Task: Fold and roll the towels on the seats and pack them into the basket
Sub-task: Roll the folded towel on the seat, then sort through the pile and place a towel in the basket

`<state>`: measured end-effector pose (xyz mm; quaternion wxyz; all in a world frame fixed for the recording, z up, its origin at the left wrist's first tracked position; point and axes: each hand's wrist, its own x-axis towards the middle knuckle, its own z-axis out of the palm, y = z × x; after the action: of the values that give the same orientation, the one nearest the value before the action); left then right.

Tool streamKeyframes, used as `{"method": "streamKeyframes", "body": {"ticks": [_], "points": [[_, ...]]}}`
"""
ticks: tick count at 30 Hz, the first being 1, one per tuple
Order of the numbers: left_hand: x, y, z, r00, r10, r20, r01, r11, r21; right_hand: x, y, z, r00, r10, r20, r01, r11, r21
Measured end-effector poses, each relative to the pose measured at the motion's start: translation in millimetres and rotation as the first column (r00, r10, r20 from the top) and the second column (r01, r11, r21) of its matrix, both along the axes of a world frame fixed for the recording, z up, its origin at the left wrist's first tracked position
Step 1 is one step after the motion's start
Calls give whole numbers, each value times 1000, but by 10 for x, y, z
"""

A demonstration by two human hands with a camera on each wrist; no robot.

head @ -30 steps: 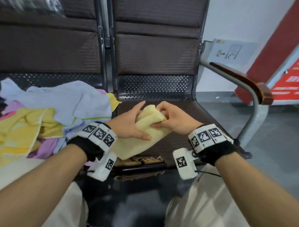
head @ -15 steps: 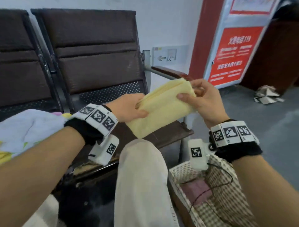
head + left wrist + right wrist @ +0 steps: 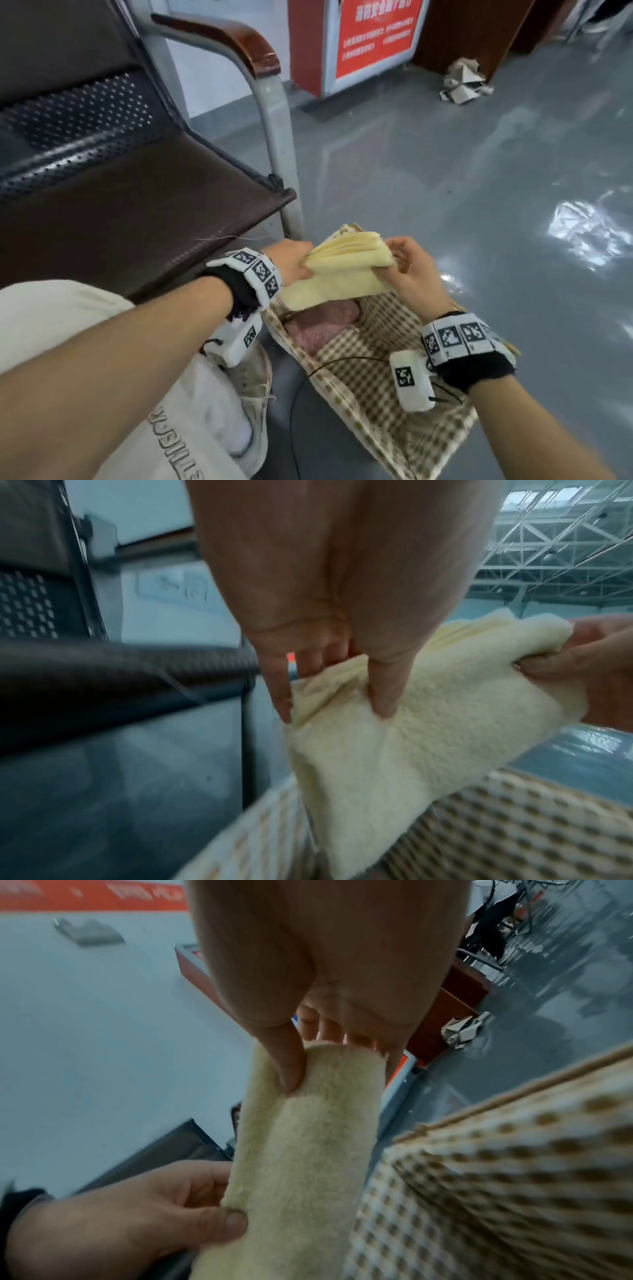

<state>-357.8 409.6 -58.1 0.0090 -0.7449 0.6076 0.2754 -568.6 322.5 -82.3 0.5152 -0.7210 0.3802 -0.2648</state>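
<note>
Yellow terry towel [image 3: 339,274], soft, light and apt to unroll, pinched at opposite ends by left hand [image 3: 289,262] and right hand [image 3: 409,270] above checked basket [image 3: 370,380]; best gripped across the layers.

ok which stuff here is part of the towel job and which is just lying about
Part of the job:
yellow towel, held by left hand and right hand
basket
pink towel, already in the basket

Just lying about:
seat
red sign
crumpled paper on the floor
</note>
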Motion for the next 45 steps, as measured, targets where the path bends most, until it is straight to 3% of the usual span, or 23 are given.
{"method": "streamKeyframes", "body": {"ticks": [4, 9, 13, 18, 24, 27, 32, 36, 39, 42, 45], "points": [[-224, -37, -709, 998, -44, -49, 53, 979, 195, -184, 8, -483, 969, 53, -240, -55, 998, -1], [-430, -66, -1260, 990, -84, -117, 118, 935, 335, -210, 26, -1031, 914, 37, -404, -44, 999, -9], [-585, -108, -1567, 978, -129, -163, 191, 869, 456, -182, -42, -1399, 798, 73, -599, -67, 997, 32], [-617, -139, -1676, 982, -87, -165, 152, 886, 437, -88, -93, -1750, 654, 129, -745, -101, 991, 83], [-437, -57, -1384, 964, 90, -249, -16, 958, 286, 36, -44, -1826, 524, 172, -834, -178, 980, 90], [-346, 4, -1121, 944, 140, -298, -81, 976, 202, 79, -15, -1640, 525, 176, -832, -197, 977, 83], [-71, 174, -407, 942, 147, -303, -140, 989, 44, 444, 25, -965, 654, 169, -737, -305, 951, -53], [377, 527, 338, 943, 202, -263, -240, 963, -120, 1043, 168, -183, 755, 202, -624, -437, 864, -250], [807, 929, 834, 915, 335, -227, -387, 887, -251, 1642, 377, 457, 781, 265, -565, -526, 767, -367], [1236, 1470, 1259, 818, 498, -289, -575, 735, -360, 2264, 761, 1066, 767, 323, -555, -616, 615, -493], [1600, 2085, 1578, 751, 588, -300, -653, 595, -468, 2818, 1257, 1578, 737, 352, -576, -674, 444, -591]]}}
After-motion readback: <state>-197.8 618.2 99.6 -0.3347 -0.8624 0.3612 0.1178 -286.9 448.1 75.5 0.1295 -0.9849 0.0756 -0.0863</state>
